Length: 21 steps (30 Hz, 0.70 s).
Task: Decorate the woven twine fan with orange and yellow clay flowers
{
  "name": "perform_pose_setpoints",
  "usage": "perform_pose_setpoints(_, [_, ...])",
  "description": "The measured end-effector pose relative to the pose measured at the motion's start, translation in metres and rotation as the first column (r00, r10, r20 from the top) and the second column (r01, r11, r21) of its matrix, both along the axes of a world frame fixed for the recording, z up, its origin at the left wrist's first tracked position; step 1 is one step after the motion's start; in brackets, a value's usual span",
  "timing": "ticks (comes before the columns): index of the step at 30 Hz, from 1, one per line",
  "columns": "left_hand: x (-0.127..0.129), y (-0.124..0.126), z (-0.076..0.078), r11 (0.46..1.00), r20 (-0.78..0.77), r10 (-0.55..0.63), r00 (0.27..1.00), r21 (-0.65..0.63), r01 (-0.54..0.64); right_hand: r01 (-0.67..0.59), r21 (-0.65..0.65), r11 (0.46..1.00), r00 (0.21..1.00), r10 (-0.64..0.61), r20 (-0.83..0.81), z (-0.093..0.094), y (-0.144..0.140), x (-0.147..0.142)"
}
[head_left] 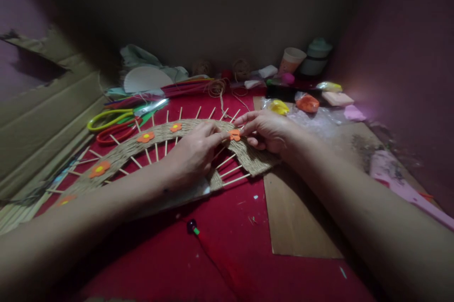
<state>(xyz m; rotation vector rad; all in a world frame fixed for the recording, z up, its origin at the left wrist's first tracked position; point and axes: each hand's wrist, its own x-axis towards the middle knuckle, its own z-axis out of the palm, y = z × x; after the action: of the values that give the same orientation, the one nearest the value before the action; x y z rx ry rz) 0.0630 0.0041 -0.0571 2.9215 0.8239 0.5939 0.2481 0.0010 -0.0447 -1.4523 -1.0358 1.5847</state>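
An arched fan frame of woven twine on thin sticks lies across the red surface. Several orange flowers with yellow centres, such as this flower, sit along its band. Near the right end of the band is another orange flower, without a visible yellow centre. My left hand is closed, its thumb and finger pinching at that flower's left edge. From the other side my right hand has its bent fingertips at the flower's right edge. The fingertips partly cover the petals.
Yellow-and-red scissors lie at the left. A brown board is under my right forearm, and a pink glue gun rests at the right. Behind are clay packets, a paper cup and twine. A dark bead lies in front.
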Motion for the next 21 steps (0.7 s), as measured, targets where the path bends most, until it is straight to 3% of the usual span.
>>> perform_pose_setpoints(4, [-0.001,0.0,0.002,0.998,0.041,-0.003,0.999,0.065,0.001,0.012,0.016,1.0,1.0,-0.012,0.01,-0.001,0.0,-0.001])
perform_pose_setpoints(13, [0.011,-0.015,0.014,0.979,-0.346,-0.015,0.938,0.186,0.084,0.012,0.018,1.0,0.998,-0.013,0.064,-0.005,0.004,0.001])
perform_pose_setpoints(17, [0.016,-0.018,0.018,0.961,-0.442,0.02,0.897,0.257,0.105,-0.001,0.03,1.0,0.998,-0.001,0.063,-0.006,0.004,0.001])
perform_pose_setpoints(21, [0.017,-0.018,0.024,0.973,-0.447,0.02,0.894,0.215,0.086,-0.008,0.039,0.999,0.997,0.005,0.072,-0.009,0.005,0.003])
